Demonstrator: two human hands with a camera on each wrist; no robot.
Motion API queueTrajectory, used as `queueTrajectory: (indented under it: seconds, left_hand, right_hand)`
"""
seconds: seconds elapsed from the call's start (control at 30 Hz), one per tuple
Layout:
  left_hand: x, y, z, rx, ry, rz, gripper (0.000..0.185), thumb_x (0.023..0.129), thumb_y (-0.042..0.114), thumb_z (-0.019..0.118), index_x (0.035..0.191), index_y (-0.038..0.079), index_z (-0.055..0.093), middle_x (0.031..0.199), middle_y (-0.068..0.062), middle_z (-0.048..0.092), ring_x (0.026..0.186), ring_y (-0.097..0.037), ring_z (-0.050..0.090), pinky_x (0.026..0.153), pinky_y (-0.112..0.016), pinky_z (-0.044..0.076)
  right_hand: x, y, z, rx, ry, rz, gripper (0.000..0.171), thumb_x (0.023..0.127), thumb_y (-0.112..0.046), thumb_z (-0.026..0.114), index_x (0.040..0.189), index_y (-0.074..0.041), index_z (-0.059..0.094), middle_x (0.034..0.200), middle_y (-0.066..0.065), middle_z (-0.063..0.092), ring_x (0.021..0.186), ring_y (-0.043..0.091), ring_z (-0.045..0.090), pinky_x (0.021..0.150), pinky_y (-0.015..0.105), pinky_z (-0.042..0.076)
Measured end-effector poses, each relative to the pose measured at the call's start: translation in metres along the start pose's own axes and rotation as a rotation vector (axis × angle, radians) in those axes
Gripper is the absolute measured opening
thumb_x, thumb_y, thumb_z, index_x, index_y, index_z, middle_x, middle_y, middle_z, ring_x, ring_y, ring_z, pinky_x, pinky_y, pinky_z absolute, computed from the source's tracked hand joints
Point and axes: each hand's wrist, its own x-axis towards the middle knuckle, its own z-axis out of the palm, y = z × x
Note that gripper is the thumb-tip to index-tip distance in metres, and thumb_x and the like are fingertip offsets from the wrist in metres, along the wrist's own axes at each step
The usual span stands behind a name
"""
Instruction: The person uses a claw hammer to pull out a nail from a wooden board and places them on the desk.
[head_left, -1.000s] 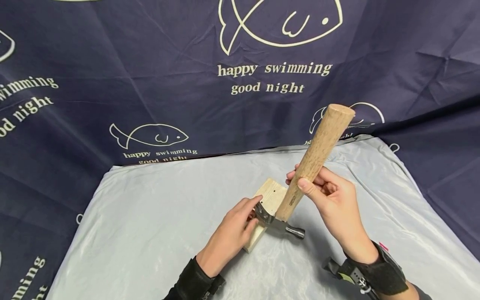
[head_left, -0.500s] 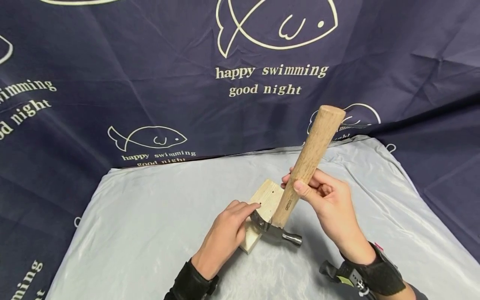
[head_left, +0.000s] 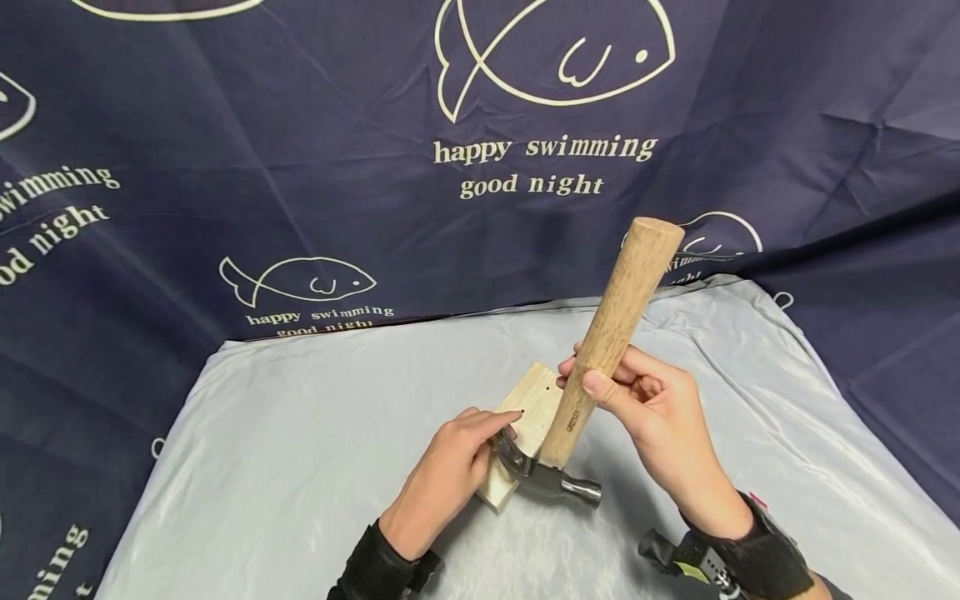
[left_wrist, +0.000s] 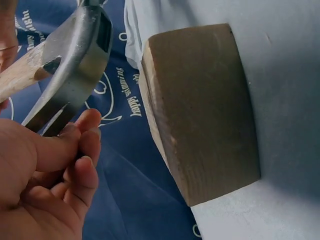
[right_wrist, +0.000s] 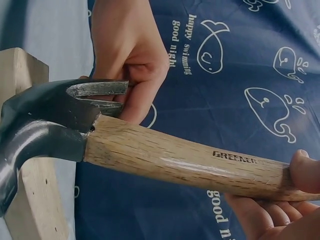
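Observation:
My right hand (head_left: 663, 425) grips the wooden handle of a claw hammer (head_left: 622, 308), thumb in front and fingers behind. The handle slants up to the right, with the steel head (head_left: 551, 479) lowest. My left hand (head_left: 442, 471) is at the claw (right_wrist: 100, 90), its thumb and fingers curled about the tips in the left wrist view. Whether anything small sits between those fingers is hidden. Behind and below the claw lies a pale wooden block (head_left: 536, 404) with small dark spots on top. Its end face (left_wrist: 205, 110) fills much of the left wrist view.
A pale satin cloth (head_left: 322, 433) covers the table. Dark blue fabric (head_left: 337, 167) printed with white fish and lettering hangs at the back and sides. Black straps (head_left: 382, 562) circle both wrists, and a small device hangs at the right one.
The hammer has shifted slightly left and down in the head view, its handle tilting with it. My left hand has moved a little left with the claw, and its index finger looks straighter.

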Motion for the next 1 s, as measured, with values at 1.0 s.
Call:
queueTrajectory:
  seconds: [1.0]
  left_hand:
    - [-0.024, -0.037, -0.028, -0.066, -0.064, -0.57, 0.024, 0.095, 0.006, 0.072, 0.119, 0.002, 0.074, 0.098, -0.006, 0.071, 0.083, -0.016, 0.064, 0.066, -0.027, 0.051]
  right_hand:
    - [0.002, 0.0, -0.008, -0.064, 0.021, 0.049, 0.03, 0.099, -0.005, 0.068, 0.129, 0.002, 0.067, 0.109, 0.012, 0.078, 0.106, 0.024, 0.076, 0.091, 0.036, 0.061]
